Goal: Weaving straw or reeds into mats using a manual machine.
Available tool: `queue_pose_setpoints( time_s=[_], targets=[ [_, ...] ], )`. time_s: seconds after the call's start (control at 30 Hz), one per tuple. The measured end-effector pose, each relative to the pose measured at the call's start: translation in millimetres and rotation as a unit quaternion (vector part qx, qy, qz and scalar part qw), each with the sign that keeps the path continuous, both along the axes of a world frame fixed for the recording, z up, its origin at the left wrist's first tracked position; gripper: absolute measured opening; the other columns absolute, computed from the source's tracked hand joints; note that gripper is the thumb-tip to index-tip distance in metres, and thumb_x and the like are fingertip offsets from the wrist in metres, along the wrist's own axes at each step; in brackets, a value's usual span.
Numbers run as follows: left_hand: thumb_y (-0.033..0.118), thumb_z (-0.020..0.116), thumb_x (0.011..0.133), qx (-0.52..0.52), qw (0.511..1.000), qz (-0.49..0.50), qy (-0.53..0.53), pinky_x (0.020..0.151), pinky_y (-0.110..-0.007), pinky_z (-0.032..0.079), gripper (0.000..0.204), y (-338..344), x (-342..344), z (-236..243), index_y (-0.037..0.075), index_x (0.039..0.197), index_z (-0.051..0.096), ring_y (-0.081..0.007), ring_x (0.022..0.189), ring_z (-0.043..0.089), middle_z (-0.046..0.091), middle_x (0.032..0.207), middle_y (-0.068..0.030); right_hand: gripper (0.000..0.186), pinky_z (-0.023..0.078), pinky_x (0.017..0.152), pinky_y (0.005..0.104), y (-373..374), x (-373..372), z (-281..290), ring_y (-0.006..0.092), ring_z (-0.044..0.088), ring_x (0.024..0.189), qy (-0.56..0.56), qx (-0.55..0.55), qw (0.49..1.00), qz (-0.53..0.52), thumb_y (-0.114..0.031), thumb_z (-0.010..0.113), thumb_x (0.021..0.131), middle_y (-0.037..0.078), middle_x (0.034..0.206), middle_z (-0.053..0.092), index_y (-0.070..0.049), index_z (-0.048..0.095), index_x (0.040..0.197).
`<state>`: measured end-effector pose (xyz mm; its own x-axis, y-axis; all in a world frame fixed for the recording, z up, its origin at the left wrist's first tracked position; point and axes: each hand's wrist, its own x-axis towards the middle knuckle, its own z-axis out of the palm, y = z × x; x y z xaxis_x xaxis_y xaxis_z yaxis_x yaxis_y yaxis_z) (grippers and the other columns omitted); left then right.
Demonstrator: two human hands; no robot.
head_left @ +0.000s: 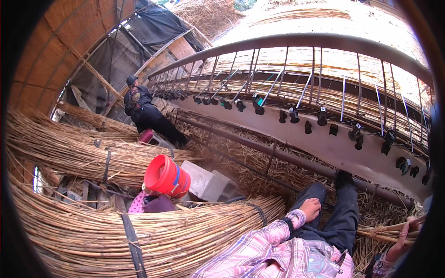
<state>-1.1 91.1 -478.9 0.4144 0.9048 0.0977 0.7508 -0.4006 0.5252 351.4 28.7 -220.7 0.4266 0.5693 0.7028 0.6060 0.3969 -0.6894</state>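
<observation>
My left hand [310,209] rests on my dark-trousered thigh, its fingers lying loosely over the cloth with nothing in them. At the lower right edge, my right hand [399,242] is closed round a small bunch of dry reeds [368,235]; the picture's dark rim cuts off part of it. Beyond my knees runs a long metal frame [296,41] with upright rods. Black clip-like pieces [322,116] hang in a row along it, above a pale board [296,127]. Reeds [259,88] lie lengthwise behind the rods.
A large tied reed bundle [185,236] lies at my left, with another bundle [79,153] farther off. A red bucket [178,180] stands by grey concrete blocks [206,180]. Another person [143,111] in dark clothes is at the frame's far end. Loose straw [236,164] covers the ground.
</observation>
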Motion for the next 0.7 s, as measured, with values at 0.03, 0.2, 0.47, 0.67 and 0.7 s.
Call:
queue_pose_setpoints(
  time_s=[0.03, 0.2, 0.47, 0.67, 0.7],
  targets=[
    [0.015, 0.057, 0.076, -0.003, 1.0, 0.001, 0.003, 0.093, -0.041, 0.039, 0.012, 0, 0, 0, 0.008, 0.085, 0.061, -0.029, 0.111, 0.05, 0.06, 0.1, -0.0076, 0.021, 0.052, 0.07, 0.0333, 0, 2, -3, 0.023, 0.062, 0.077, -0.001, -0.004, 1.0, 0.006, 0.0, 0.064, 0.079, 0.019, 0.088, 0.063, 0.006, 0.054, 0.097],
    [0.016, 0.057, 0.076, -0.028, 1.0, -0.002, -0.003, 0.096, -0.041, 0.036, 0.014, 0, 0, -1, 0.008, 0.087, 0.062, -0.0274, 0.115, 0.046, 0.059, 0.103, -0.0083, 0.02, 0.048, 0.079, 0.0324, -3, 16, -18, 0.0215, 0.059, 0.087, -0.001, -0.033, 0.999, 0.029, -0.001, 0.057, 0.084, 0.016, 0.096, 0.06, 0.006, 0.052, 0.102],
    [0.016, 0.057, 0.076, -0.033, 0.999, -0.003, 0.008, 0.096, -0.041, 0.036, 0.015, 1, 0, -3, 0.008, 0.087, 0.063, -0.027, 0.115, 0.046, 0.059, 0.104, -0.0079, 0.02, 0.041, 0.092, 0.0309, -7, 33, -33, 0.019, 0.053, 0.103, -0.003, -0.059, 0.997, 0.055, -0.002, 0.047, 0.091, 0.012, 0.108, 0.056, 0.004, 0.05, 0.11],
    [0.016, 0.056, 0.077, -0.011, 1.0, 0.001, 0.012, 0.095, -0.04, 0.038, 0.012, 0, 0, -2, 0.009, 0.085, 0.062, -0.0268, 0.114, 0.049, 0.06, 0.102, -0.0063, 0.021, 0.041, 0.092, 0.031, -8, 34, -36, 0.019, 0.053, 0.103, 0.009, -0.061, 0.997, 0.048, -0.002, 0.047, 0.091, 0.012, 0.108, 0.056, 0.004, 0.05, 0.11],
    [0.016, 0.056, 0.077, -0.009, 1.0, 0.001, 0.012, 0.095, -0.04, 0.038, 0.012, 0, 0, -2, 0.009, 0.085, 0.062, -0.0268, 0.114, 0.049, 0.06, 0.102, -0.0062, 0.021, 0.041, 0.092, 0.031, -8, 34, -36, 0.019, 0.053, 0.103, 0.009, -0.06, 0.997, 0.048, -0.002, 0.047, 0.091, 0.012, 0.108, 0.056, 0.004, 0.05, 0.11]
  ],
)
